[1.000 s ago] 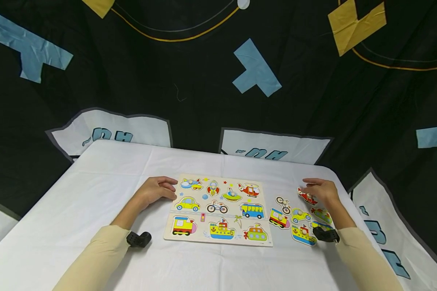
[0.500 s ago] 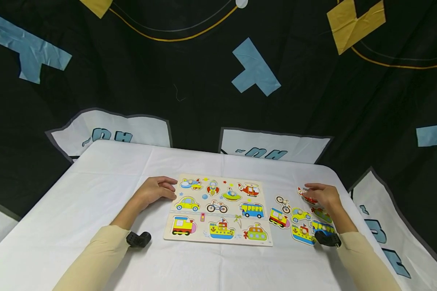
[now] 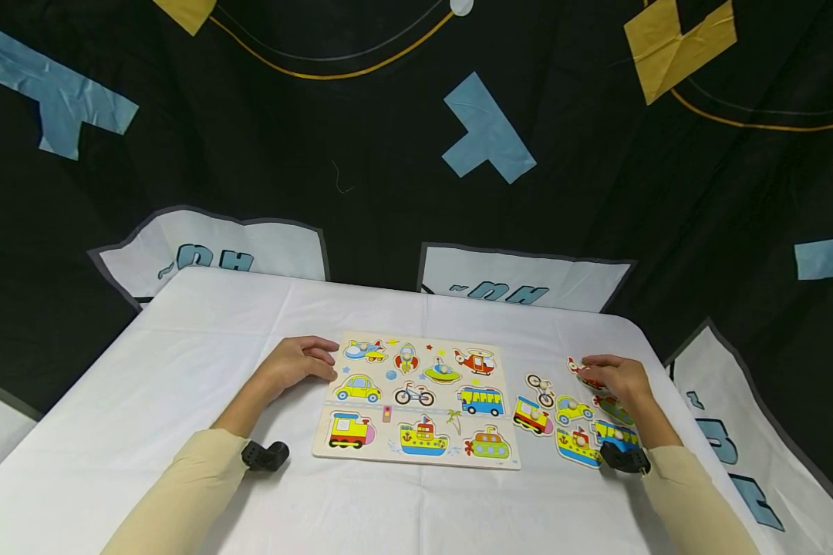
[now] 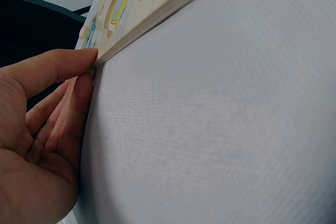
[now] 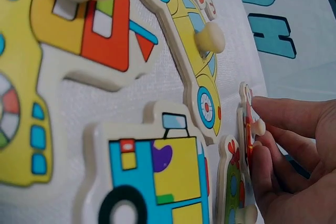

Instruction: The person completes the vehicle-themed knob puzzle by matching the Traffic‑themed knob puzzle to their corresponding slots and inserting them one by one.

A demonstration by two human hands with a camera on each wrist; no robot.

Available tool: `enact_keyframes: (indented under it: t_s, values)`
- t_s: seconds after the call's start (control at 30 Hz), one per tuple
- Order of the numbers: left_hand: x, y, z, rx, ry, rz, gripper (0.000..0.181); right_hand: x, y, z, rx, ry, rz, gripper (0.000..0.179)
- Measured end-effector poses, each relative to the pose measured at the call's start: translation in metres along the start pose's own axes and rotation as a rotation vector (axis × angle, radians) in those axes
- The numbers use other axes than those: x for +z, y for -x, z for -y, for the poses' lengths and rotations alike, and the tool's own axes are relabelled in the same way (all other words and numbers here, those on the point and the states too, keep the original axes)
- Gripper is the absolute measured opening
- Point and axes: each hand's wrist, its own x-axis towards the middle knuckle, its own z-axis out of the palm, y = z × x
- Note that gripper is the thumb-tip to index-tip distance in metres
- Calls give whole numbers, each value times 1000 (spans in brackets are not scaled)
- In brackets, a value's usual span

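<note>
A wooden puzzle board (image 3: 426, 459) with printed vehicles lies on the white table. My left hand (image 3: 298, 362) holds its left edge, thumb and a finger meeting at the edge in the left wrist view. Airplane (image 3: 365, 351), rocket (image 3: 406, 359) and flying saucer (image 3: 442, 373) pieces sit in its top row. My right hand (image 3: 618, 376) has thumb and fingers around the knob of the red helicopter piece (image 3: 575, 364), still among the loose pieces. The right wrist view shows its knob (image 5: 258, 127) between the fingers.
Loose knobbed pieces lie right of the board: bicycle (image 3: 541, 391), train (image 3: 531, 417), yellow car (image 3: 572, 409), ship (image 3: 578, 448), bus (image 3: 615, 434) and green submarine (image 3: 612, 410), partly hidden by the right hand. Behind the table hangs a black curtain (image 3: 361, 193).
My right hand has come down and slightly toward me, its fingers closing in on the helicopter piece. The bus piece is less covered by the wrist. The left hand has stayed put.
</note>
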Motion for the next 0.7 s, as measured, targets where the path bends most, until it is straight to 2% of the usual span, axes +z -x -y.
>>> enact_keyframes:
  t_s: [0.43,0.7]
  values:
    - [0,-2,1,2,-13,-5,58,2,1,-5,-67,-2,-25,41]
    - [0,-2,1,-1,-17,-6,59,2,-1,-7,-43,-15,-51,35]
